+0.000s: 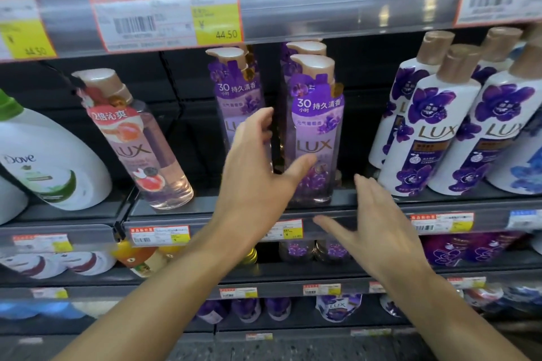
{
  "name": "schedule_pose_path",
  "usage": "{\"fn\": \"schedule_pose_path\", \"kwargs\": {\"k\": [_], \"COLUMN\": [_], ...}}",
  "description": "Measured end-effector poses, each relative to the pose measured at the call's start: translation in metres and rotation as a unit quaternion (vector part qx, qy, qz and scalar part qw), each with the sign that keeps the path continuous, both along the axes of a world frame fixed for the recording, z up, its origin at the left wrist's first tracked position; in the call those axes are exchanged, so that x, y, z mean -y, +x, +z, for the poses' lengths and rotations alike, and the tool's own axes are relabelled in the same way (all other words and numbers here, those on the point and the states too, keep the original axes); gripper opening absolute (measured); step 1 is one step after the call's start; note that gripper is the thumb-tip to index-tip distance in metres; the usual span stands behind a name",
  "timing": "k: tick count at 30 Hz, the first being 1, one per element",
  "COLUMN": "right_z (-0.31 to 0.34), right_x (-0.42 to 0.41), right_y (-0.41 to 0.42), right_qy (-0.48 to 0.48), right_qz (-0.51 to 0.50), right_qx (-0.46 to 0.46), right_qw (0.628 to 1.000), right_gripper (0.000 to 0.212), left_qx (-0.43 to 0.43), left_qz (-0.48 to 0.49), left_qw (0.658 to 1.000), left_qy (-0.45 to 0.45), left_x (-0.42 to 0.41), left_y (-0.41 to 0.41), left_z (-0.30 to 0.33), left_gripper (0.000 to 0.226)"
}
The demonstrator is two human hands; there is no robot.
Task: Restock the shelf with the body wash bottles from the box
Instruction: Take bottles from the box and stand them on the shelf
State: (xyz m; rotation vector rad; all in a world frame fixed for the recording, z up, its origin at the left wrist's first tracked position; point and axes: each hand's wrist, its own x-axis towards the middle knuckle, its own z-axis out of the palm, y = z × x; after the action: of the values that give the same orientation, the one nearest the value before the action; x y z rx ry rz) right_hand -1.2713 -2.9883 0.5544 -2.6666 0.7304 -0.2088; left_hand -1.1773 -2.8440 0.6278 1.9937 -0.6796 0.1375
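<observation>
white Dove bottle (44, 161) far left, price tag (165, 16) above

on the shelf (205, 208) two rows of pump bottles stand side by side, the left row (234, 91) just beside the right row (315, 126), each with more bottles behind its front one. to their left a tilted pump bottle (140, 143) leans beside a large jug (50, 161); well to the right stands a cluster of capped bottles (440, 126). the left hand (258, 173) is spread before both rows, the right hand (378, 223) lower, before the shelf edge.
</observation>
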Motion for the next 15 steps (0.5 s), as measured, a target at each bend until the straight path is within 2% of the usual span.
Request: {"fn": "schedule_pose_path", "kwargs": {"k": [2, 5, 8, 12, 15], "right_z": [-0.004, -0.014, -0.028, -0.030, -0.031], "right_x": [0.001, -0.001, -0.003, -0.003, -0.002], "right_y": [-0.002, -0.003, -0.003, -0.002, -0.002], "right_qy": [-0.060, -0.115, -0.164, -0.178, -0.194], "right_qz": [0.034, 0.039, 0.014, 0.008, 0.007], "right_qx": [-0.046, -0.049, -0.039, -0.066, -0.078], "right_qw": [0.997, 0.991, 0.986, 0.982, 0.978], "right_gripper": [0.099, 0.090, 0.089, 0.089, 0.089], "left_qx": [0.036, 0.112, 0.197, 0.171, 0.121], "left_qz": [0.033, 0.078, 0.137, 0.168, 0.144], "left_qw": [0.999, 0.990, 0.967, 0.961, 0.975], "left_qy": [0.007, 0.032, 0.083, 0.140, 0.119], "left_x": [-0.016, -0.038, -0.044, -0.033, -0.021], "left_y": [0.000, 0.014, 0.039, 0.055, 0.058], "left_z": [-0.001, -0.001, -0.003, -0.003, -0.007], "left_gripper": [0.066, 0.058, 0.069, 0.097, 0.103]}}
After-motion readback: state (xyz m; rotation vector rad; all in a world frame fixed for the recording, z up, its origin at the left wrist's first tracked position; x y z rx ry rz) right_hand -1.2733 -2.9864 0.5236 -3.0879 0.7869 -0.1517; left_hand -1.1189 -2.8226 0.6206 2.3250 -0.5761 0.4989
